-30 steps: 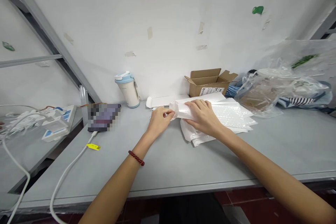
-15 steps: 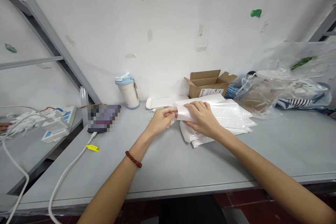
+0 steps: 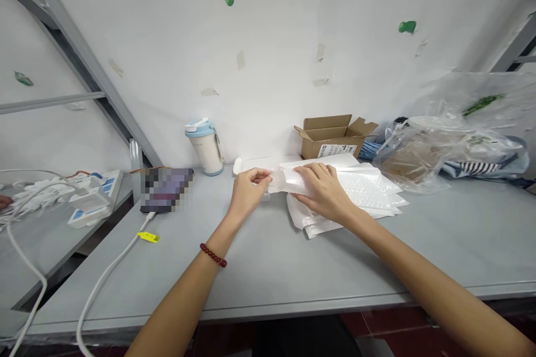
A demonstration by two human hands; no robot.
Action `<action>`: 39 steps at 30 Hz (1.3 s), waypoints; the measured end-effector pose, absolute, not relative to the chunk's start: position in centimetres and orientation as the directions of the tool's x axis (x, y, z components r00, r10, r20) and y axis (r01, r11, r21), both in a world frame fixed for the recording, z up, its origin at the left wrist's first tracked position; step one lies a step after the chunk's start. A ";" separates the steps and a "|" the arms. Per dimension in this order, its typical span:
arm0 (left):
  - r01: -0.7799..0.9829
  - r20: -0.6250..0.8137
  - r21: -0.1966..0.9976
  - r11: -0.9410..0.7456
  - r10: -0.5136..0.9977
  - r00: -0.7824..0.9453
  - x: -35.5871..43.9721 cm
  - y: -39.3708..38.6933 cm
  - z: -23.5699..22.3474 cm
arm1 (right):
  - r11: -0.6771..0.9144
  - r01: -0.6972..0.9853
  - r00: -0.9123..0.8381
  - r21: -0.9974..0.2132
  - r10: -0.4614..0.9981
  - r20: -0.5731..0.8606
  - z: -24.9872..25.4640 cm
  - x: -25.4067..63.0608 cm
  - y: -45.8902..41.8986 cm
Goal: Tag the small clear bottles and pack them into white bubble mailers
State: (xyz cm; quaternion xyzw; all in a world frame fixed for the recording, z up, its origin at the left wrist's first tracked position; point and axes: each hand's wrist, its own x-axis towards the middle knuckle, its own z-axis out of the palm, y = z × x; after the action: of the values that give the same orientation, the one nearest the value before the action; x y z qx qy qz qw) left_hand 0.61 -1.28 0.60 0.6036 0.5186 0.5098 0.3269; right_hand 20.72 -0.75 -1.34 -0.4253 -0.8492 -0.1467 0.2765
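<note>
A white bubble mailer point(image 3: 288, 179) lies on top of a loose stack of similar bubble mailers point(image 3: 368, 188). My right hand point(image 3: 324, 192) lies over this top mailer and grips it, thumb on the near side and fingers across its upper face. At the mailer's left end, my left hand point(image 3: 250, 192) is closed in a pinch on the thin, translucent edge of the opening. Whether a separate strip is between those fingertips I cannot tell. Behind the hands lies a flat white piece point(image 3: 259, 164), partly covered.
An open cardboard box point(image 3: 330, 142) stands behind the mailers, with plastic bags point(image 3: 422, 150) to its right. A blue-lidded cup point(image 3: 205, 148) is by the wall. Farther left lie a phone point(image 3: 165, 189) with its white cable point(image 3: 111, 268) and power strips point(image 3: 94, 201).
My left hand has moved a little to the left, drawing the mailer's thin edge out with it. My right hand stays on the mailer. The view has shifted slightly.
</note>
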 end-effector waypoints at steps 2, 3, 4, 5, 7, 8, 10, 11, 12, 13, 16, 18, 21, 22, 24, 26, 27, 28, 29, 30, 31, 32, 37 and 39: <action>0.390 0.381 0.857 -0.336 0.924 -0.041 0.7 -1.3 0.4 | 0.598 0.801 -0.482 0.009 0.637 0.601 -1.3 20.7 -0.7; 0.402 0.400 0.843 -0.358 0.916 -0.023 0.7 -1.3 0.4 | 0.599 0.800 -0.480 0.007 0.634 0.607 -1.3 20.7 -0.7; 0.388 0.402 0.844 -0.371 0.916 0.002 0.8 -1.4 0.3 | 0.600 0.800 -0.477 0.005 0.631 0.612 -1.3 20.7 -0.7; 0.354 0.398 0.854 -0.382 0.917 0.030 0.9 -1.5 0.3 | 0.600 0.800 -0.476 0.006 0.628 0.616 -1.3 20.7 -0.7; 0.259 0.380 0.882 -0.395 0.919 0.107 1.2 -1.7 0.3 | 0.600 0.800 -0.478 0.012 0.625 0.616 -1.3 20.6 -0.8; 0.219 0.372 0.891 -0.399 0.915 0.154 1.4 -1.8 0.3 | 0.600 0.800 -0.482 0.017 0.625 0.614 -1.3 20.6 -0.8; 0.193 0.364 0.892 -0.409 0.902 0.231 1.7 -2.0 0.2 | 0.602 0.798 -0.493 0.031 0.622 0.609 -1.3 20.5 -0.9; 0.202 0.366 0.885 -0.419 0.896 0.253 1.8 -2.2 0.2 | 0.603 0.796 -0.498 0.038 0.619 0.607 -1.3 20.5 -0.9; 0.215 0.372 0.877 -0.430 0.891 0.261 1.9 -2.2 0.2 | 0.605 0.795 -0.501 0.042 0.616 0.608 -1.3 20.5 -1.0; 0.223 0.377 0.873 -0.433 0.891 0.252 2.0 -2.3 0.2 | 0.608 0.793 -0.502 0.042 0.612 0.611 -1.2 20.5 -1.0; 0.182 0.364 0.901 -0.393 0.916 0.170 2.0 -2.4 0.3 | 0.611 0.791 -0.494 0.029 0.610 0.620 -1.2 20.5 -1.0; 0.152 0.354 0.918 -0.366 0.930 0.100 1.8 -2.4 0.4 | 0.605 0.796 -0.484 0.015 0.622 0.616 -1.1 20.6 -1.0; 0.230 0.378 0.901 -0.367 0.926 -0.004 1.3 -2.1 0.5 | 0.593 0.805 -0.468 -0.003 0.639 0.610 -0.9 20.7 -1.0; 0.298 0.395 0.880 -0.370 0.918 -0.027 1.1 -2.1 0.6 | 0.592 0.806 -0.466 -0.006 0.640 0.611 -0.9 20.7 -1.0; 0.420 0.421 0.829 -0.369 0.906 -0.034 0.9 -1.9 0.7 | 0.596 0.803 -0.464 -0.011 0.635 0.618 -0.8 20.8 -1.0; 0.449 0.390 0.823 -0.348 0.921 -0.001 0.8 -1.9 0.7 | 0.598 0.801 -0.462 -0.010 0.630 0.624 -0.8 20.8 -1.0; 0.427 0.348 0.845 -0.322 0.937 0.018 0.8 -1.9 0.7 | 0.598 0.801 -0.463 -0.008 0.628 0.626 -0.8 20.8 -1.0; 0.396 0.298 0.873 -0.287 0.954 0.035 0.9 -1.9 0.8 | 0.599 0.801 -0.465 -0.004 0.626 0.626 -0.9 20.7 -1.0; 0.366 0.247 0.897 -0.246 0.968 0.046 1.0 -1.9 0.8 | 0.598 0.801 -0.467 0.001 0.625 0.625 -0.9 20.7 -1.0; 0.345 0.204 0.915 -0.209 0.978 0.051 1.1 -2.0 0.9 | 0.598 0.802 -0.471 0.006 0.625 0.623 -1.0 20.7 -1.0; 0.330 0.174 0.927 -0.180 0.984 0.048 1.2 -2.0 1.0 | 0.598 0.801 -0.475 0.010 0.625 0.620 -1.0 20.6 -1.0; 0.319 0.160 0.933 -0.164 0.986 0.038 1.3 -2.1 1.0 | 0.598 0.801 -0.477 0.013 0.626 0.617 -1.0 20.6 -1.0; 0.346 0.269 0.908 -0.237 0.962 -0.045 1.3 -2.3 1.2 | 0.595 0.803 -0.470 0.007 0.627 0.621 -1.0 20.7 -1.0; 0.373 0.275 0.895 -0.243 0.961 -0.034 1.4 -2.4 1.1 | 0.597 0.802 -0.471 0.013 0.621 0.627 -1.0 20.7 -1.0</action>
State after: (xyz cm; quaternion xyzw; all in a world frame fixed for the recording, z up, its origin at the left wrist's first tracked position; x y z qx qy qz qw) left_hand 1.37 -2.41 1.12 0.6243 0.5341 0.4814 0.3053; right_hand 20.67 -1.02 -0.98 -0.4216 -0.8437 -0.1546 0.2941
